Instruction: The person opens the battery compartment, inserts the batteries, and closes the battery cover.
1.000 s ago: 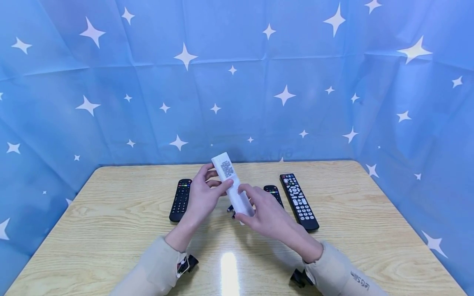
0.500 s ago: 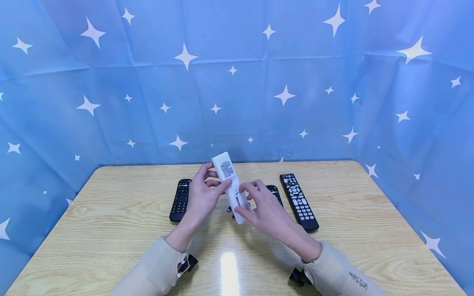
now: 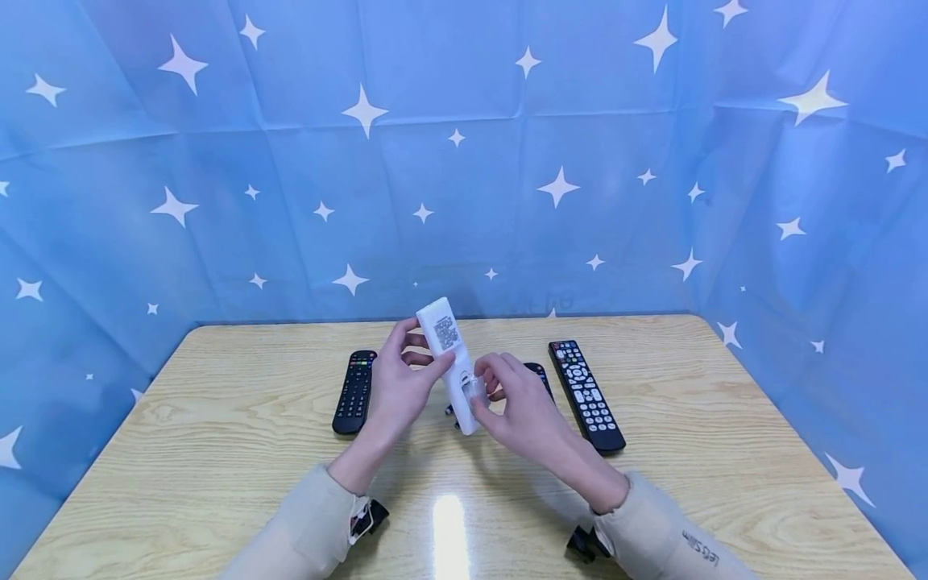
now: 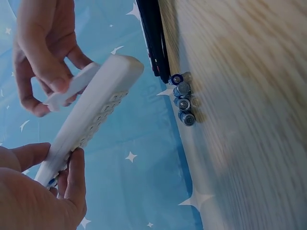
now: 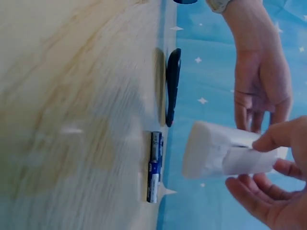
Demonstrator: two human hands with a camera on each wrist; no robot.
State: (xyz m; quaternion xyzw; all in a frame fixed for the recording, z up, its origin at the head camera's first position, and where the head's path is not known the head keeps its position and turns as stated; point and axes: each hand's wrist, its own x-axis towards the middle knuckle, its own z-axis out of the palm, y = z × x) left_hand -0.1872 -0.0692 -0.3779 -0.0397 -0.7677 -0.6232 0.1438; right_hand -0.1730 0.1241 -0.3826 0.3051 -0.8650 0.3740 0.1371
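Resting at far left on the pale wood-grain table (image 3: 217, 451): a black plastic remote (image 3: 354, 393) with rows of small dark buttons, lying lengthwise away from the person.

Next, the left hand (image 3: 395, 383): thumb across the back of a long white plastic remote (image 3: 445, 332), fingers on its button side, a firm hold. Remote is off the table, printed label facing up. Long axis runs from far left to near right.

Near end of that remote: an uncovered battery compartment (image 3: 466, 387), a dark recess on the face turned toward the person. Small silver-and-blue cylindrical batteries (image 4: 184, 103) lie together on the wood below (four ends show from the left wrist).

Right hand (image 3: 520, 403) is the nearer to the compartment, just right of it; thumb and fingers narrowed in a pinch on a thin white plastic cover (image 4: 80, 82). Key relation, in the observer's judgement: cover beside the recess, roughly at remote's edge. Touching or apart, cannot tell.

Farther right: a second black remote (image 3: 539, 372), mostly hidden behind the right hand, then a longer black remote with large white buttons (image 3: 586, 395).
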